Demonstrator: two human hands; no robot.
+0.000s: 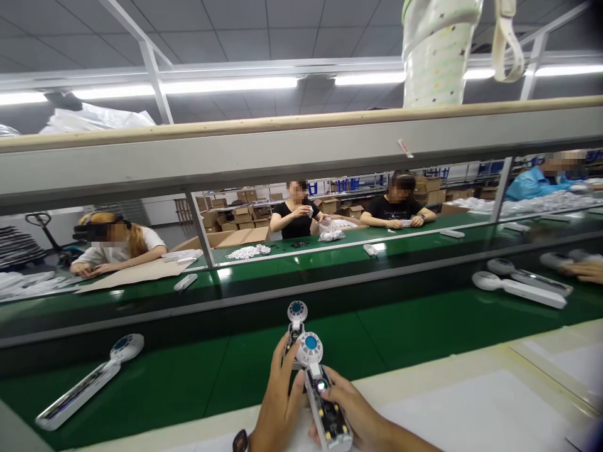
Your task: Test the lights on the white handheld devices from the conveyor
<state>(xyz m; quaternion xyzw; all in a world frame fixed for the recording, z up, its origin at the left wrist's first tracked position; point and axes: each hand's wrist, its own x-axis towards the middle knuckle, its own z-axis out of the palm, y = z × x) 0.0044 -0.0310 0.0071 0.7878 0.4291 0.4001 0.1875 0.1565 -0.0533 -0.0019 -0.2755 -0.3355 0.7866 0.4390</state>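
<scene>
Over the near edge of the flat green belt (183, 383), the person's right hand (351, 402) gripped a white plastic device (316, 376) with a round, blue-centred head and a slim body baring a black circuit board; the thumb rested on the board beside a small glowing light. The left hand (277, 395), a dark band (240, 441) at its wrist, was further in over the belt, its fingers at a second white, round-headed device (296, 312); I couldn't tell whether they pinched it or merely touched it.

At the belt's left end lay a long, white, round-headed device (87, 390). Towards its right end lay a smooth white plastic one (525, 292), a greyish one (537, 279) just behind it, and near them was a co-worker's bare hand (586, 271). A pale worktop (452, 402) ran along the belt's near side. Beyond the belt, people worked at another green surface (301, 267) bearing a heap of small white parts (248, 252); farther beyond were brown cardboard boxes (244, 216).
</scene>
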